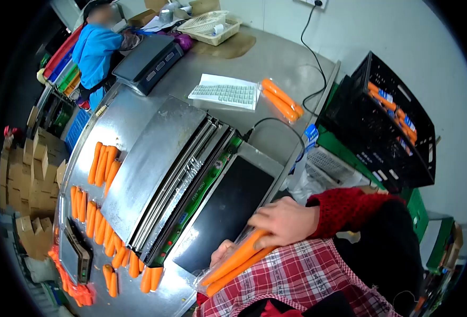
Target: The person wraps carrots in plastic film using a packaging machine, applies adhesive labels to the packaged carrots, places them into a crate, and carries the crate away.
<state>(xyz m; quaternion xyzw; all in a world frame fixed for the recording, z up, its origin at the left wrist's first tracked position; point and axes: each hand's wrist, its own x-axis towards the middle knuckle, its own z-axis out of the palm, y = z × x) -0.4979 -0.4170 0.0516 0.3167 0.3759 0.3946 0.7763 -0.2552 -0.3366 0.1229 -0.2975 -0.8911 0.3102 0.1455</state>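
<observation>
My right hand [284,222] lies over a clear plastic bag of carrots [239,260], its fingers curled round the upper end. My left hand [222,252] is mostly hidden behind the bag; only a small part shows, pressed against its far side. The bag is held tilted in front of the red checked apron [307,269]. Just beyond it is the black plate [228,211] of a wrapping machine [159,169] with metal rollers and a green strip.
Loose carrots [100,227] lie in small groups along the steel table [162,288]. Bagged carrots [281,100] rest near a label sheet [225,92]. A black crate [350,142] holds more packs. A scale [148,63] stands near a person in blue [93,53]. A cable [312,47] crosses the table.
</observation>
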